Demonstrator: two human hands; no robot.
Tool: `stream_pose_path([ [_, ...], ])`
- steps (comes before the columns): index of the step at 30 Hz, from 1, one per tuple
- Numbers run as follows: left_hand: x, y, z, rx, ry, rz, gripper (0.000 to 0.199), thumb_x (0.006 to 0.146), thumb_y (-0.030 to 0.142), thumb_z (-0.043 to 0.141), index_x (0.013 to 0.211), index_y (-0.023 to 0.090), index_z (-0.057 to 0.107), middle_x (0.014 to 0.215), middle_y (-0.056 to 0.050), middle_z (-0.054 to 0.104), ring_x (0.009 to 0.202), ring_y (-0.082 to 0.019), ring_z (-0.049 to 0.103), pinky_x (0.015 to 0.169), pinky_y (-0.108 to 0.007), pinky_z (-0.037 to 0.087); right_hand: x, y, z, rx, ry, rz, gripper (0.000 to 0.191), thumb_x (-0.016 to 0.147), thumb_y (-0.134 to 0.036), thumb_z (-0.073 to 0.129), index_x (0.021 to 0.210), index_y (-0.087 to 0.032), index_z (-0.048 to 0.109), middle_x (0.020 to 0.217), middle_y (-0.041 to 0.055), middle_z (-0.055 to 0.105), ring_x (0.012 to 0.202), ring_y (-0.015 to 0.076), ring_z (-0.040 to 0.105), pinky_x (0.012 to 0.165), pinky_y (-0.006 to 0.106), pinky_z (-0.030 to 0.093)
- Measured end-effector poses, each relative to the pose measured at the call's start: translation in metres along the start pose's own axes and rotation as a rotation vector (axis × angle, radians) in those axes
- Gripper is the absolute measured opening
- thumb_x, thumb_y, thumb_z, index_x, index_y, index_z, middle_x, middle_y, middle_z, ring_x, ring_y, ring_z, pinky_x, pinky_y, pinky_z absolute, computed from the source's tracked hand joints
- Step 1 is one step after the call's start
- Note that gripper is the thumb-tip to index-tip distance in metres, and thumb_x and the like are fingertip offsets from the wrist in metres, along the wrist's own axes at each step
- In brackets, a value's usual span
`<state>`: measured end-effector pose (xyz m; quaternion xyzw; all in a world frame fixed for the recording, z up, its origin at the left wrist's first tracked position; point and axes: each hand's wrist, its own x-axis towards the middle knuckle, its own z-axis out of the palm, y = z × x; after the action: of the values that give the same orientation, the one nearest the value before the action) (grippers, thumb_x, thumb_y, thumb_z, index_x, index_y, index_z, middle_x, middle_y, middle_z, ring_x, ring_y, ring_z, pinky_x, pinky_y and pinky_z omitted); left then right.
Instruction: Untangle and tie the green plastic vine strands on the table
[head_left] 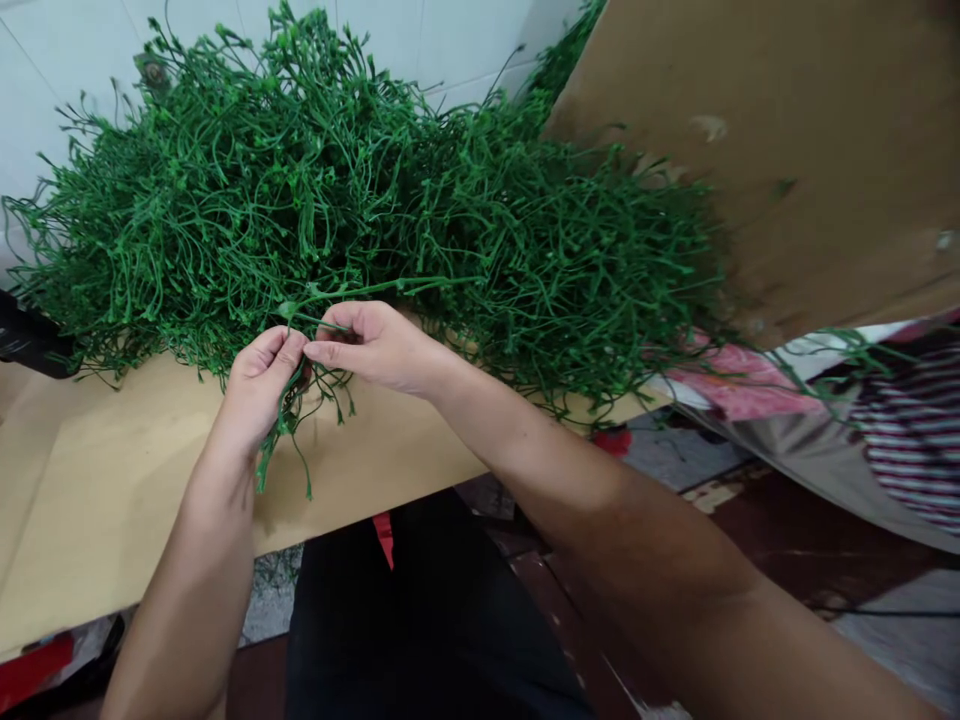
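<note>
My left hand is closed around a small bunch of green plastic stems, whose ends hang down below its fingers. Close beside it, my right hand pinches a thin green stem at the top of that bunch, and the fingertips of both hands nearly touch. One longer stem reaches out to the right above my right hand. Behind both hands lies a large tangled heap of green artificial stems with small tips.
The tan tabletop runs under the heap. A big brown board leans at the upper right. Pink cloth and striped fabric lie at the right. A black object sits at the left edge, before a tiled wall.
</note>
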<state>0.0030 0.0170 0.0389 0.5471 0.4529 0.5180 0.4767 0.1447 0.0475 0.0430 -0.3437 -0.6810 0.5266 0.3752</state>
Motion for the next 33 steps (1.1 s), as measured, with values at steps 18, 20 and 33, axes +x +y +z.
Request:
stream_pose_path([
  [18,0.001,-0.002,-0.003,0.051,-0.056,0.005,0.039,0.06,0.051,0.074,0.06,0.014,0.059,0.052,0.003,0.049,0.049,-0.006,0.041,0.045,-0.018,0.03,0.0,0.002,-0.007,0.067,-0.05,-0.03,0.031,0.088,-0.011,0.044,0.059,-0.018,0.034,0.052,-0.0077,0.03,0.048,0.0046,0.028,0.049,0.021,0.024],
  [20,0.002,-0.002,-0.002,0.081,-0.054,0.004,0.037,0.062,0.048,0.073,0.062,0.014,0.061,0.053,0.003,0.05,0.05,-0.005,0.04,0.046,-0.018,0.03,0.004,0.008,-0.009,-0.03,-0.04,-0.159,0.033,0.087,-0.014,0.049,0.057,-0.017,0.035,0.056,-0.006,0.032,0.054,0.0055,0.03,0.053,0.022,0.025],
  [33,-0.008,-0.008,-0.012,0.007,-0.039,0.13,0.029,0.064,0.043,0.074,0.065,0.017,0.063,0.06,0.002,0.057,0.051,-0.006,0.047,0.047,-0.019,0.037,0.022,0.011,-0.067,-0.564,0.772,-0.348,0.044,0.088,-0.017,0.047,0.052,-0.02,0.023,0.055,-0.0057,0.022,0.053,0.0077,0.024,0.058,0.026,0.028],
])
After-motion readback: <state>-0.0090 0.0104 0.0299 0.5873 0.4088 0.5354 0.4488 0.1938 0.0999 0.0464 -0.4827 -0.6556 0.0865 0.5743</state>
